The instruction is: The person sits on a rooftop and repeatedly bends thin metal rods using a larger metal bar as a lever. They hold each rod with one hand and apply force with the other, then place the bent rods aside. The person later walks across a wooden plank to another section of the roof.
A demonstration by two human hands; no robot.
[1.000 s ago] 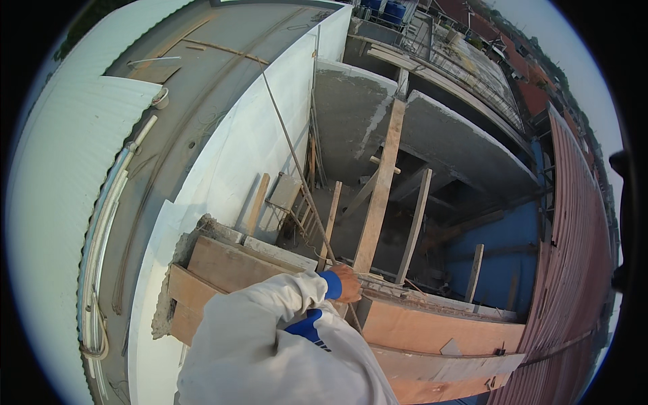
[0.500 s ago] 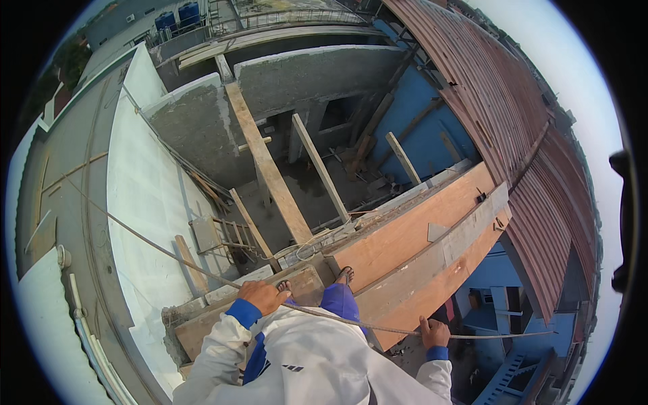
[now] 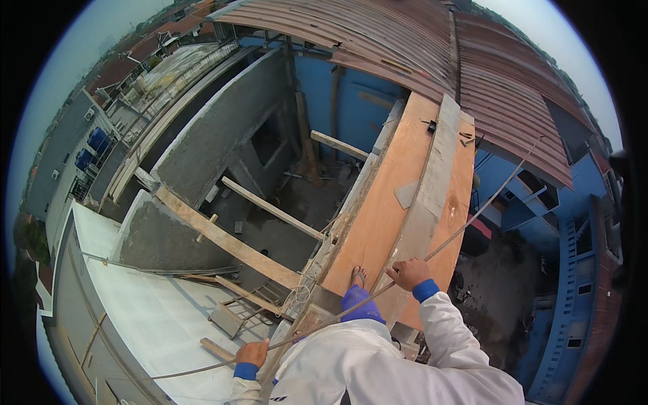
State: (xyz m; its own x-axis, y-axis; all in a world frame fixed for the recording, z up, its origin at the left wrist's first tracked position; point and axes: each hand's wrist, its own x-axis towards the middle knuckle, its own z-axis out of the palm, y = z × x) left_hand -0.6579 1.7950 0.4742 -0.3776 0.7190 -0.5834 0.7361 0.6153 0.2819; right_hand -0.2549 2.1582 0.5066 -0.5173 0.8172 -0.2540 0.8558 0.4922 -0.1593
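Note:
A long, thin rebar [image 3: 466, 225] slants across in front of my body, its far end reaching up to the right. My right hand [image 3: 410, 274] is closed around it, above the orange plywood [image 3: 378, 243] and the grey plank [image 3: 426, 179] lying along it. Lower and to the left, my left hand [image 3: 252, 353] grips the same bar beside the white sloping surface [image 3: 148, 324]. Beyond that hand the bar runs on toward the lower left. One sandalled foot [image 3: 358, 275] stands at the near end of the plywood.
A deep, unroofed room opens ahead, crossed by timber beams [image 3: 229, 236] and bounded by a grey wall [image 3: 223, 115]. Rusty corrugated roofing [image 3: 385, 37] lies beyond. To the right, the drop reaches a lower yard [image 3: 499, 283]. A small black object [image 3: 430, 126] rests on the planks.
My view and body have turned to the right along the plywood. The bar has swung so that its right end points up and away; both hands still hold it.

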